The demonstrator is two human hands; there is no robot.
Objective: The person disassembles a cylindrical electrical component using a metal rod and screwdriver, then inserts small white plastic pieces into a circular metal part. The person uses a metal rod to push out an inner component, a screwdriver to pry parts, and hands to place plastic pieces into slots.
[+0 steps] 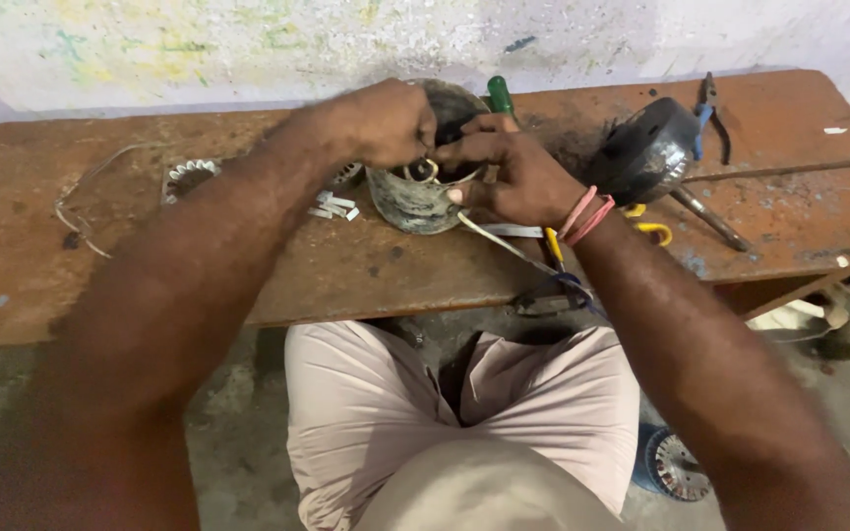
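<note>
Hands (386,123) (509,177) meet at your motor housing's (410,202) rim, pinching wires (428,169) there; wiring looks unfinished, with leads trailing and pliers (708,113) idle.

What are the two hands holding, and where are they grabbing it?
Both the left hand and the right hand grip the round grey metal motor shell at its open top rim, with fingers curled over the edge among the wires.

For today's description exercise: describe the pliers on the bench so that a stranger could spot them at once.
Start at the long rusty wooden bench under the pale wall and go to its far right end. Beyond the black round motor part lie the pliers, the only tool there with blue handles; the screwdriver has a green one.
</note>
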